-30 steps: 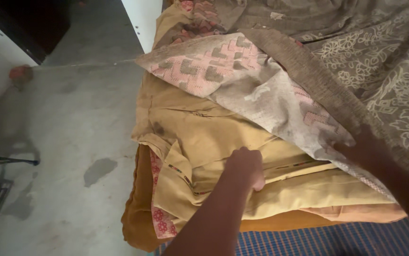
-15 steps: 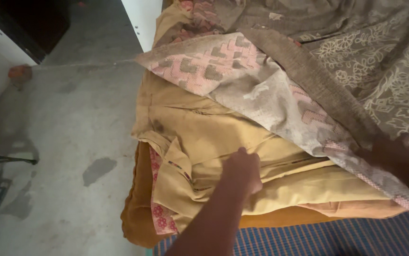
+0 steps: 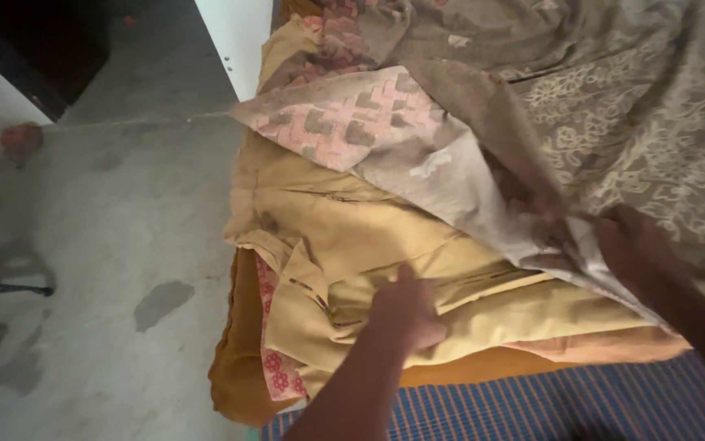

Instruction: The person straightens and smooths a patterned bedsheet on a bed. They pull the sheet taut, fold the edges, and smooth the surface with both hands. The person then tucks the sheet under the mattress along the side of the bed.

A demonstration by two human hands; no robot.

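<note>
Our left hand [image 3: 406, 310] lay knuckles-up on the folded mustard-yellow cotton garment [image 3: 352, 245], fingers curled and pressing into its cloth; motion blur kept us from telling whether they pinched a fold or only pushed down. Our right hand [image 3: 634, 253] was closed on the bunched edge of the brown-grey woven blanket with pink zigzag blocks [image 3: 385, 131], the cloth gathered into a tight knot of folds at the fingers and lifted clear of the yellow garment beneath.

The garment sat at the near corner of the bed, its trimmed placket and a strip of pink floral lining [image 3: 275, 359] turned out toward the edge. Under it lay a darker ochre cloth layer [image 3: 234, 367] that hung over the bed's side, and a peach-coloured fold [image 3: 606, 343] showed just below the garment on the right. Nearest us ran a blue-and-orange striped mat [image 3: 548, 408].

Beyond the blanket spread a grey-brown sheet printed with pale flowers [image 3: 638, 122]. Left of the bed was the bare grey concrete floor [image 3: 99, 245], marked with dark damp patches, and a white door post [image 3: 238, 41] stood at the bed's far corner.
</note>
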